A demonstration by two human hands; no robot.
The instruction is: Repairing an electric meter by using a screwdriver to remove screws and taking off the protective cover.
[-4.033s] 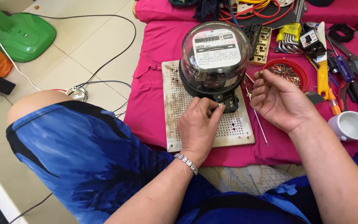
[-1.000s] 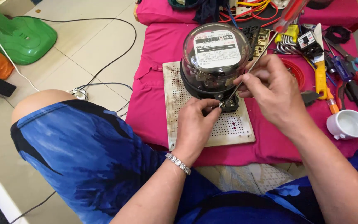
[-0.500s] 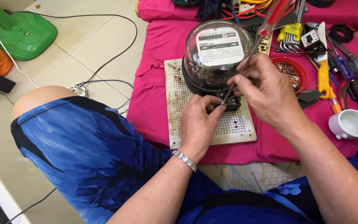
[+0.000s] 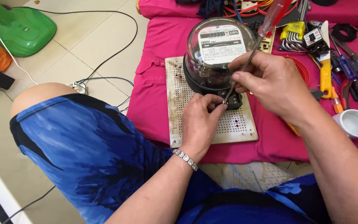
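Observation:
A round electric meter [image 4: 218, 52] with a clear glass dome and black base stands on a white perforated board [image 4: 175, 103]. My left hand [image 4: 199, 124] pinches a small screw at the black terminal block [image 4: 235, 101] on the meter's front. My right hand [image 4: 270, 85] holds a screwdriver [image 4: 255, 43] with a red translucent handle. Its thin shaft slants down and its tip meets the terminal block beside my left fingertips.
The board lies on a pink cloth [image 4: 154, 83] over a low table. Pliers, cutters, hex keys and a yellow tool [image 4: 325, 70] crowd the right side, next to a white cup [image 4: 355, 123]. A green fan base [image 4: 21, 31] and cables lie on the tiled floor.
My right hand has picked up the screwdriver and brought its tip down to the terminal block. My left hand has stayed at the block, pinching.

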